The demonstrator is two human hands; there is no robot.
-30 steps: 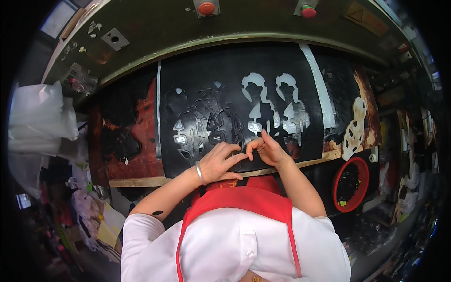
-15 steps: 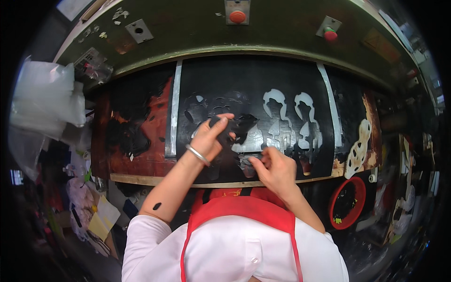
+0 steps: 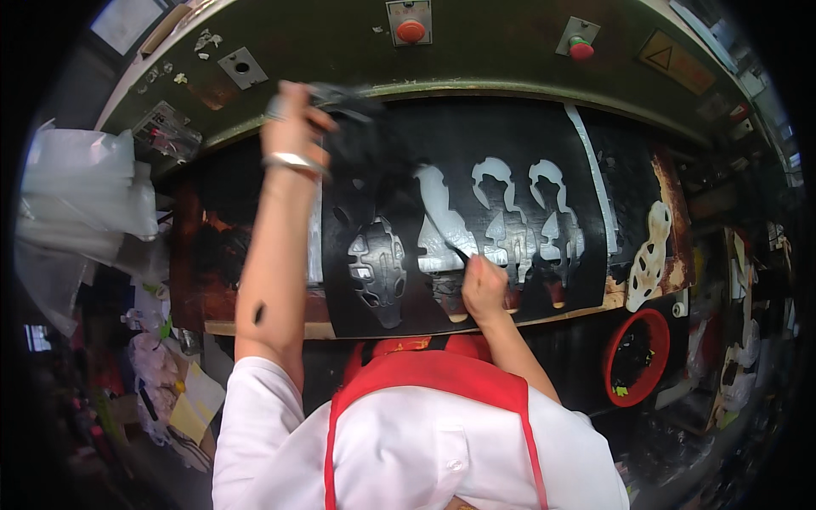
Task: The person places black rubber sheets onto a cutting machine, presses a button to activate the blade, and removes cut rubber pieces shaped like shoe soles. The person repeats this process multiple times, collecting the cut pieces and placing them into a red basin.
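A black sheet (image 3: 408, 127) lies on the work surface, with several sole-shaped cut-outs in it. Pale grey material shows through some of these cut-outs (image 3: 491, 183). Raised at the far left, my left hand (image 3: 295, 127) is closed on a thin, floppy black piece (image 3: 348, 102), which is smeared by motion. My right hand (image 3: 486, 289) is closed low over the sheet, beside the grey cut-out (image 3: 442, 217), pinching the end of a thin black strip (image 3: 461, 254). A sole-shaped outline (image 3: 376, 263) with small inner cuts sits left of it.
A green machine beam (image 3: 340, 51) spans the far side, bearing a red button (image 3: 410, 32) and a second red button (image 3: 581, 49). A cream perforated piece (image 3: 650, 259) lies at the right. Below it stands a red bin (image 3: 661, 357) holding dark scraps. Clear plastic bags (image 3: 89, 195) hang at the left.
My left hand has swung up and to the far left with the black piece, uncovering the cut-outs at the sheet's left. My right hand has moved slightly and stays low over the sheet.
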